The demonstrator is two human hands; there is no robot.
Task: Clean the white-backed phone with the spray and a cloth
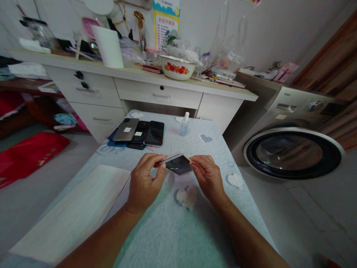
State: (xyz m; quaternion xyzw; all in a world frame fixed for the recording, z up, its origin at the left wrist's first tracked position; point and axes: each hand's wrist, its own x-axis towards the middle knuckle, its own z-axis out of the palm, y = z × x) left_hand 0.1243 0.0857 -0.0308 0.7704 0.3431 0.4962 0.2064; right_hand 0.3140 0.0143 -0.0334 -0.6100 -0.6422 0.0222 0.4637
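Between my two hands a phone (178,165) with a dark face and a pale edge is held tilted above the cloth-covered table (195,230). My left hand (146,180) pinches its left corner between thumb and fingers. At the right corner, the thumb and fingers of my right hand (208,176) are closed on it. Several phones (154,133) lie grouped and partly stacked at the table's far left. A clear spray bottle (184,125) with a white cap stands upright beyond the held phone.
A pale board (75,212) lies along the table's left side. Behind stands a drawer cabinet (178,93) bearing a flowered bowl (177,69) and a white paper roll (108,46). A washing machine (295,96) is at the right, a red bag (33,154) at the left.
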